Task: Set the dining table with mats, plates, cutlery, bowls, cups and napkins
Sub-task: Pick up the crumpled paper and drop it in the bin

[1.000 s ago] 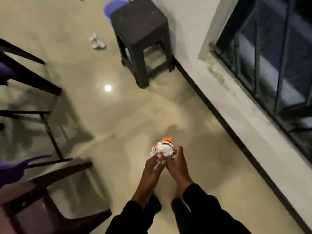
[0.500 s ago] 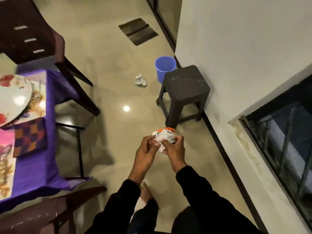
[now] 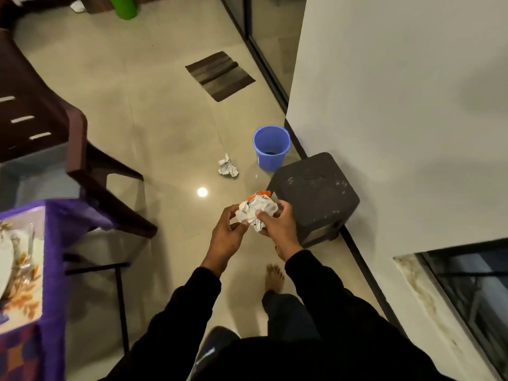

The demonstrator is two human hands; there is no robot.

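Crumpled paper (image 3: 255, 212), white with an orange patch at its top, is being held between both hands in front of the body, above the floor (image 3: 165, 127) and just beside the dark stool (image 3: 316, 193); it is being taken here for a napkin, though that is only a judgement. It is being pinched at its right side by the curled fingers of the right hand (image 3: 277, 226); it is being met at its left edge by the thumb and fingertips of the left hand (image 3: 226, 237), whose fingers are bent round it, so both hands are being kept narrow on the wad. The paper is being judged as very light, soft and easily torn; it is best being taken by its outer folds with a gentle pinch, not being squeezed hard. A second crumpled piece (image 3: 228, 169) is lying on the floor near the blue bucket (image 3: 270, 149); it is well apart from the hands. At the left edge the tabletop (image 3: 55, 257), draped in purple cloth, is being shown with a patterned mat (image 3: 24, 292) already laid; a brown chair (image 3: 77, 149) is standing beside it.
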